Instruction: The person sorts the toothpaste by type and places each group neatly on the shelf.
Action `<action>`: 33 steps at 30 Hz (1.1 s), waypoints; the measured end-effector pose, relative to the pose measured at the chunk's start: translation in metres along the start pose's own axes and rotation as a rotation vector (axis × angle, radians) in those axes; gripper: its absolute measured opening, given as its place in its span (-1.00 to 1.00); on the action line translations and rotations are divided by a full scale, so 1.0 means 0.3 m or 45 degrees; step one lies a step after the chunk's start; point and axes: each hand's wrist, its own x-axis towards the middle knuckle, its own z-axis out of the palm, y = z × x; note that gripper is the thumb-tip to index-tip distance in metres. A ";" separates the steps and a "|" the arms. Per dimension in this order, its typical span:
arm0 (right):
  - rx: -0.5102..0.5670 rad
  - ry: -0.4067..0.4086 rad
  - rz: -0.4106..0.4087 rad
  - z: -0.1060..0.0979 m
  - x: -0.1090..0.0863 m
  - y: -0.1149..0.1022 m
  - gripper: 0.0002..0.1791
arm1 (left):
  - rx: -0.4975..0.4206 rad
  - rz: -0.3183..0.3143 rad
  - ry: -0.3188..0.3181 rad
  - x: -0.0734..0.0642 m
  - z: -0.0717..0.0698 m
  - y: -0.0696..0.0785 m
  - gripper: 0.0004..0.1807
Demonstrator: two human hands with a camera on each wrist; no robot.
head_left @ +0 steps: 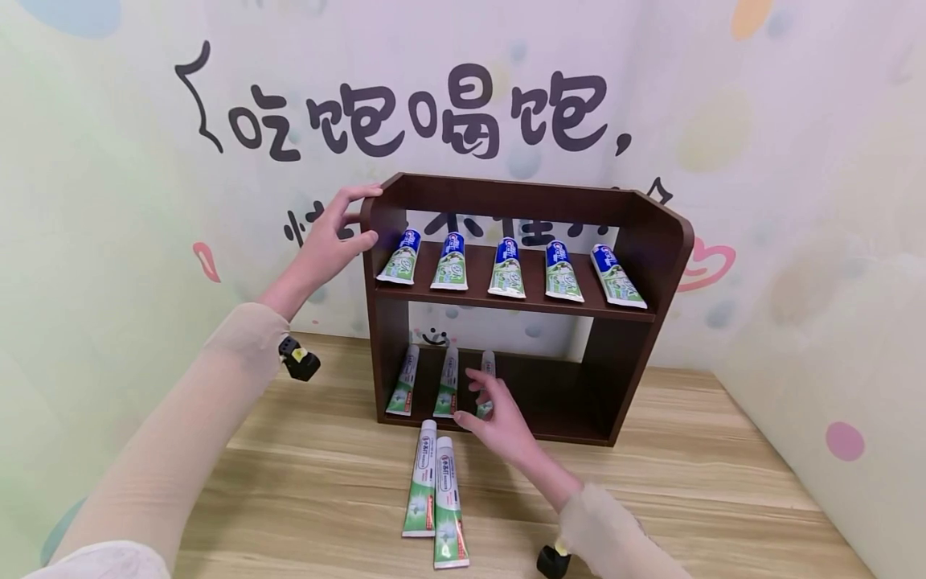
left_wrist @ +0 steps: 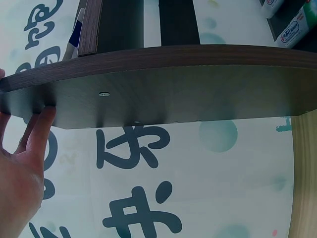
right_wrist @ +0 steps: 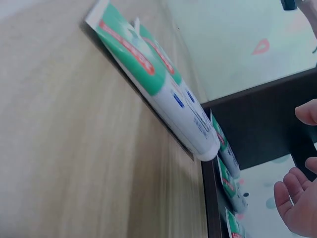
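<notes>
A dark brown two-tier rack [head_left: 499,301] stands on the table. My left hand [head_left: 329,237] rests against its upper left side; in the left wrist view, extended fingers [left_wrist: 42,131] touch the outer side panel. My right hand [head_left: 502,422] is in front of the lower tier with nothing in its grasp, its fingers loosely bent. It partly hides a green-and-white toothpaste tube [head_left: 488,363]. Left of that, two similar toothpaste tubes [head_left: 448,382] lean in the same tier. Two more toothpaste tubes [head_left: 452,507] lie overlapping on the table before the rack, caps toward it.
Several blue-and-green toothpaste tubes [head_left: 509,269] lie in a row on the upper tier, caps toward the back. Wood-grain table [head_left: 694,482] surface extends around the rack. A printed wall sheet [head_left: 434,48] hangs close behind, with side sheets at left and right.
</notes>
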 end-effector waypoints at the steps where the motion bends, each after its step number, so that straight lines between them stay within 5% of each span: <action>1: -0.002 -0.006 -0.001 0.002 -0.007 -0.003 -0.26 | -0.001 0.001 0.000 0.000 0.000 -0.001 -0.41; 9: 0.009 -0.137 -0.032 0.014 -0.052 -0.016 -0.25 | 0.007 0.002 0.003 0.001 0.001 -0.001 -0.41; 22: -0.187 -0.485 -0.049 -0.002 -0.079 -0.019 -0.10 | -0.007 0.006 0.001 0.005 0.003 0.006 -0.41; 33: -0.299 -0.518 0.013 0.027 -0.111 -0.015 -0.04 | 0.003 -0.009 0.000 0.000 0.001 -0.003 -0.41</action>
